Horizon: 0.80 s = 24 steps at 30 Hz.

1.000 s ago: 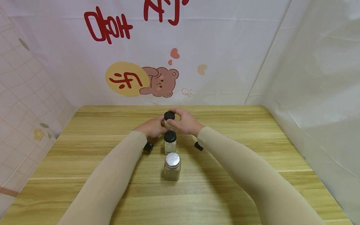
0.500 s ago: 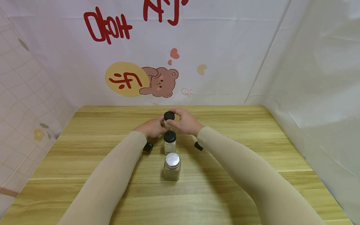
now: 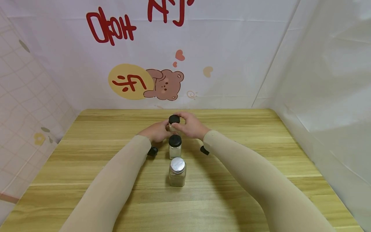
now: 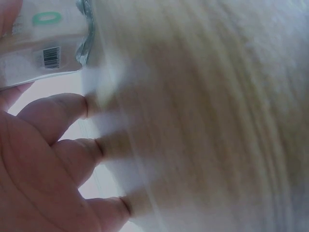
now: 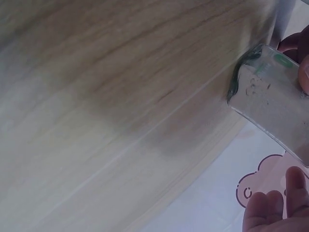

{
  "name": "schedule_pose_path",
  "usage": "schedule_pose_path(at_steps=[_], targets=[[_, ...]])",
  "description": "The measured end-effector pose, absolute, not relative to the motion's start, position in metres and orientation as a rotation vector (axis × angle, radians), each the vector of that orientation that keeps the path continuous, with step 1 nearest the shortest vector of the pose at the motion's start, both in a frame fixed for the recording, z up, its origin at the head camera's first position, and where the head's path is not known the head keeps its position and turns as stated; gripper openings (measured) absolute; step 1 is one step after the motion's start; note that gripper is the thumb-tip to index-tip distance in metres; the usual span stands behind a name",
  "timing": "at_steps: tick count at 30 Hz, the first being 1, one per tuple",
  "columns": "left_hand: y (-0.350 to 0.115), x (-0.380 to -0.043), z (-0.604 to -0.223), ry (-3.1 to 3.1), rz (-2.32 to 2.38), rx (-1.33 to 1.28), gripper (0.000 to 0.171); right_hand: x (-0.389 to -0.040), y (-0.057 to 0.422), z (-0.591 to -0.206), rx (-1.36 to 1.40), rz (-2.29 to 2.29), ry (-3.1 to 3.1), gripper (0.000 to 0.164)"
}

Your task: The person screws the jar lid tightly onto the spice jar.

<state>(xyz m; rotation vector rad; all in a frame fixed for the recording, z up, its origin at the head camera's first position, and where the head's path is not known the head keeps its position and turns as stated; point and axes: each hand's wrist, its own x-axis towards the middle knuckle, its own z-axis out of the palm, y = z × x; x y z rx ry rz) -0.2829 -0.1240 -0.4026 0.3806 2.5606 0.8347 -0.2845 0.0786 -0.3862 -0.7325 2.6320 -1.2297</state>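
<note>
In the head view, a small clear glass jar with a black lid [image 3: 174, 119] stands at the far end of a row of jars. My left hand [image 3: 157, 131] holds its lower body from the left, and my right hand [image 3: 192, 126] grips it near the lid, thumb in front and index finger behind. In the left wrist view, pale contents and a barcode show through the jar [image 4: 34, 55]; several left fingers [image 4: 53, 113] bend below it. The right wrist view shows the jar's base [image 5: 241, 82] by the wood, with other right fingers [image 5: 294, 188] off the glass.
Nearer on the wooden table [image 3: 203, 206] stand a second black-lidded jar [image 3: 175, 149] and a larger square jar with a silver top [image 3: 177, 174]. Black devices sit under both wrists. A white printed backdrop [image 3: 232, 58] rises behind the far edge.
</note>
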Motion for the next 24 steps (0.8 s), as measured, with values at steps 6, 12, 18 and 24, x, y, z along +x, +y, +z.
schedule_pose_path(at_steps=[6,12,18,24], targets=[[-0.1231,-0.283,-0.4037,2.554,0.84,0.364,0.066,-0.2837,0.0778,-0.3859,-0.707,-1.23,2.631,0.045],[-0.1233,-0.2836,-0.4051,2.549,0.844,0.374,0.068,-0.2852,0.0779,-0.386,-0.732,-1.213,2.632,0.046],[-0.1234,-0.2854,-0.4055,2.55,0.836,0.379,0.07,-0.285,0.0774,-0.3864,-0.717,-1.216,2.636,0.044],[-0.1238,-0.2858,-0.4054,2.557,0.82,0.379,0.073,-0.2845,0.0772,-0.3868,-0.704,-1.207,2.639,0.044]])
